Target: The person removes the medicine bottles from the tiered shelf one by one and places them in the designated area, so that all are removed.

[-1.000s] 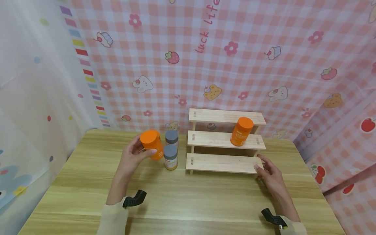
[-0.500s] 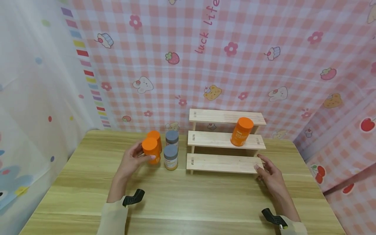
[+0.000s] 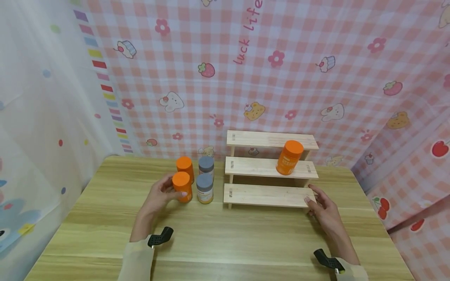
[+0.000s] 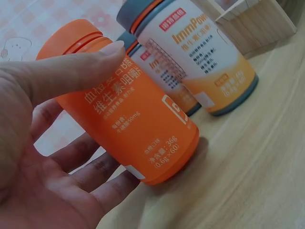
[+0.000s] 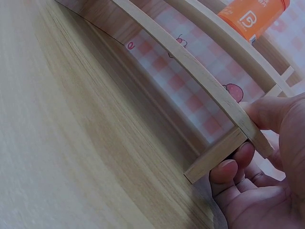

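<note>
My left hand (image 3: 159, 196) grips an orange supplement bottle (image 4: 133, 114), thumb across its front and fingers behind; its base is at the table. Just behind it stands a second orange bottle (image 3: 184, 164). To its right are two grey-capped bottles, the front one (image 3: 205, 191) and the back one (image 3: 206, 164), with white and orange labels. My right hand (image 3: 325, 208) pinches the right end of the lowest step of a three-tier wooden shelf (image 3: 267, 195), thumb on top and fingertips underneath. Another orange bottle (image 3: 290, 158) stands upright on the middle step, towards its right end.
The shelf and bottles stand on a wood-grain table (image 3: 225, 242), near its back edge. A pink checked cloth (image 3: 225, 89) hangs behind them. White cloth (image 3: 52, 97) hangs at the left. Each wrist wears a black camera mount.
My left hand has lowered the orange bottle and drawn it slightly towards me, in front of the other orange one, which now shows more. My right hand has stayed on the shelf.
</note>
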The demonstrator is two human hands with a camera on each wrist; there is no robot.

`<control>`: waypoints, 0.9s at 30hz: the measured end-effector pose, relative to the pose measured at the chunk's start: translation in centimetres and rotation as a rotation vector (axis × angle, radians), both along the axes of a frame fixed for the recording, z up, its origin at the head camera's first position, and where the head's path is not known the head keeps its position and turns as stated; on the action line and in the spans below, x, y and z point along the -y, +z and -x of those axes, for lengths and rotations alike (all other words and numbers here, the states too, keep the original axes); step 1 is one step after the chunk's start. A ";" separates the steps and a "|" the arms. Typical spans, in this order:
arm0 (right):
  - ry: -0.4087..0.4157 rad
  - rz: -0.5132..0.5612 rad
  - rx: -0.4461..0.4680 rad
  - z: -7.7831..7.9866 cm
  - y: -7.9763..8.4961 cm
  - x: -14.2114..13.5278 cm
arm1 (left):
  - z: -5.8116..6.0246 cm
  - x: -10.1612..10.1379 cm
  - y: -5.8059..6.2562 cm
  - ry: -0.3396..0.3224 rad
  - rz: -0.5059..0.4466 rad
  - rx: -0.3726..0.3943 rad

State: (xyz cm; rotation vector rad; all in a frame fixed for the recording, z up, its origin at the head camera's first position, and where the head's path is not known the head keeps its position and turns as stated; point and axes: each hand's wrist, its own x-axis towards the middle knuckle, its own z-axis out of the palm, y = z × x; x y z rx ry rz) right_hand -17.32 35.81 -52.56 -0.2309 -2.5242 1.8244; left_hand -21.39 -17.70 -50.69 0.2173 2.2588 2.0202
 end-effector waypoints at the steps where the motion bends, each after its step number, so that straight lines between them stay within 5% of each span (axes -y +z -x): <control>1: -0.001 0.000 -0.001 0.0 0.0 0.0 | 0.1 0.0 -0.2 0.002 -0.001 0.014; 12: -0.017 0.004 0.014 0.0 0.1 0.2 | 0.0 0.0 -0.7 -0.022 0.018 0.030; 27: -0.011 0.015 -0.022 -0.1 0.2 0.3 | -0.5 0.6 1.4 -0.043 0.120 -0.021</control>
